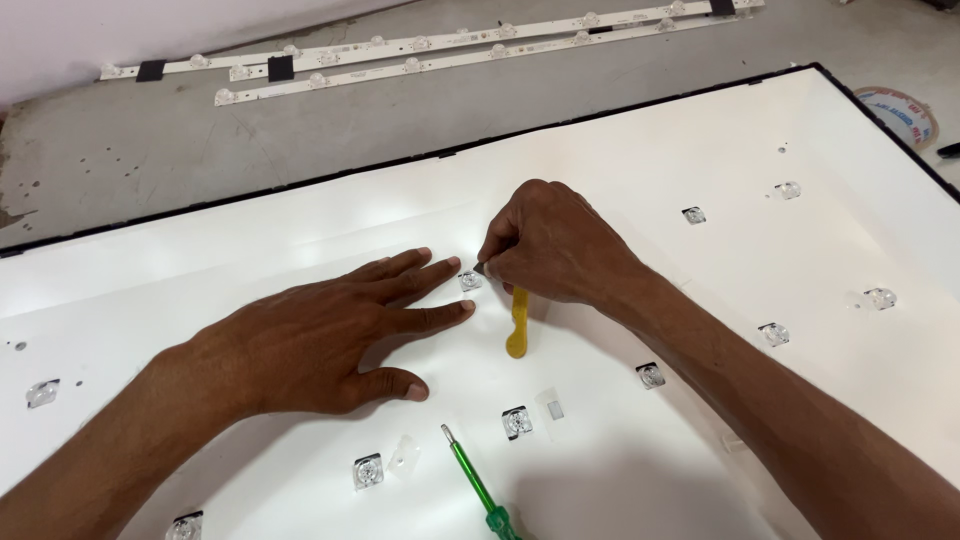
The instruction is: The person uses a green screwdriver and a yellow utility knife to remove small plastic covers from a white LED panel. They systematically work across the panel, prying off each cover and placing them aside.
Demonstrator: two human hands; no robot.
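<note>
White reflector sheet [620, 470] of the opened display panel fills most of the view, lying flat on a grey floor [300, 140]; it looks thin, light and easily creased, so pressing it flat with a spread palm suits it better than pinching it. Beyond its black edge lie two long white light strips [400, 55] with small domed lenses, and a roll of tape [897, 112] sits at the far right.

Left hand [330, 345] rests palm down on the sheet, fingers spread and straight, gripping nothing, fingertips just beside a small clear domed lens [470, 281]. That lens looks hard, smooth and probably brittle at its glued base; it seems best taken at its rim.

Right hand [555, 245] is curled tight, thumb and forefinger pinched at the same lens, with a slim yellow plastic pry tool [517, 322] running down from under the hand; whether the fingers actually grip it cannot be told. The wrist is bent, knuckles raised.

Near the bottom edge lies a green-handled screwdriver [478, 485], well apart from both hands.
</note>
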